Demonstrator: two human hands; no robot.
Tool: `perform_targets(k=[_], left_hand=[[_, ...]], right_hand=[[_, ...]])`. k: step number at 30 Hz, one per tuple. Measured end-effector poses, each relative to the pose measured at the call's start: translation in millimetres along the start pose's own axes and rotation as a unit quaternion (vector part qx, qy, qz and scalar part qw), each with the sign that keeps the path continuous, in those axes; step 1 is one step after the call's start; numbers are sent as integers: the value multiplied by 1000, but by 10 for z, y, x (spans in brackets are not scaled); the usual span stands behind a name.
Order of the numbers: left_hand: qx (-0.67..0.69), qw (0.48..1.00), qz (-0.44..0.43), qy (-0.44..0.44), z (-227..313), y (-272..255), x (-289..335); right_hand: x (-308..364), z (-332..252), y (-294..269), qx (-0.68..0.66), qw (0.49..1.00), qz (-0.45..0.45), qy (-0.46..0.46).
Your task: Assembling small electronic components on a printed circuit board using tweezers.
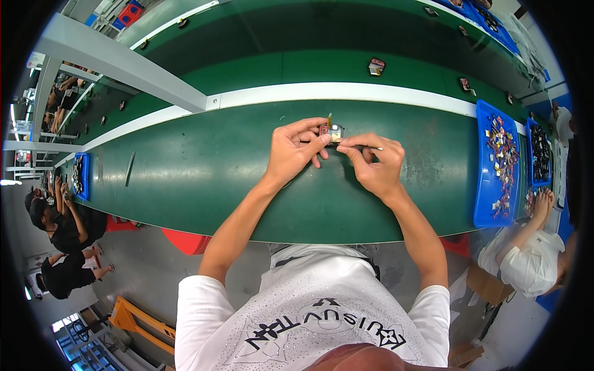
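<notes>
Over the middle of the green bench, my left hand (300, 145) pinches a small dark electronic part (336, 131) between thumb and fingers. The part has a pale square face, reddish pieces at its left side and a short yellowish strip standing up from its top. My right hand (376, 164) is closed at the part's lower right edge, thumb and forefinger pressed together. A slim metal tool (380, 148) pokes out between its fingers; most of it is hidden, so its exact kind cannot be made out.
A blue tray (489, 213) of small colourful parts stands at the right, beside another blue tray (540, 176) of black pieces. Thin tweezers (130, 168) lie on the left. Beyond a white rail (346, 91), a green belt (309, 65) carries several small units. Co-workers sit at both sides.
</notes>
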State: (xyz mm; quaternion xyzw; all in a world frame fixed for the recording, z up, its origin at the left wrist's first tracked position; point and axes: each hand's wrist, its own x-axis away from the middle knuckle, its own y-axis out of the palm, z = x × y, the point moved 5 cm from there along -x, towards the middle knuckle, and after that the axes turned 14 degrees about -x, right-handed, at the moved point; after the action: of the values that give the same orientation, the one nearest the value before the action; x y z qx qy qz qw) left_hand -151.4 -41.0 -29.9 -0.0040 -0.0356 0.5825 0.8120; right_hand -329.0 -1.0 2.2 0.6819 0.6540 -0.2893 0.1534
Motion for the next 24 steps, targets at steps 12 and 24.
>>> perform_targets(k=[12, 24], left_hand=[[-18, 999, -1, -26, -19, -16, -23], [8, 998, 8, -54, -9, 6, -16]], right_hand=[[-16, -98, 72, 18, 997, -30, -70], [-33, -116, 68, 14, 998, -24, -63]])
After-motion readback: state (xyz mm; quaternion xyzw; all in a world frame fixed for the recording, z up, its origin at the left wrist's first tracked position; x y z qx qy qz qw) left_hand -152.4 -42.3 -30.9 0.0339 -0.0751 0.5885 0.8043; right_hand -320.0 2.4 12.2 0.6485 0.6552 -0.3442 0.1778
